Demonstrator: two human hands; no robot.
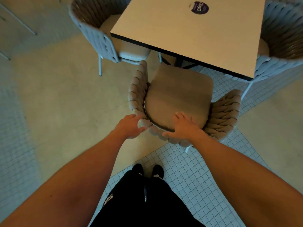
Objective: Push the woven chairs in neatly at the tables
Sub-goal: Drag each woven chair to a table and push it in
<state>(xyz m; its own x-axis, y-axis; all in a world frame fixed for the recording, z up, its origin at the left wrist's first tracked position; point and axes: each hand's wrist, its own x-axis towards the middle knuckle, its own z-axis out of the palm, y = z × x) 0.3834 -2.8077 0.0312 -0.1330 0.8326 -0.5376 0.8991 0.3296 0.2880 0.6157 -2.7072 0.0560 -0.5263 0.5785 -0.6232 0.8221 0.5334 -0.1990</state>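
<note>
Woven chairs [178, 102] on tiled floor [188, 174]

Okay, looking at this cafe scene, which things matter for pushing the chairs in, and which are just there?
Part of the job:
- near chair, only partly under the table
- left chair and right chair, already tucked in
- left hand and right hand, both on the near chair's backrest

Just there:
- round sticker on the tabletop
- tiled floor
</note>
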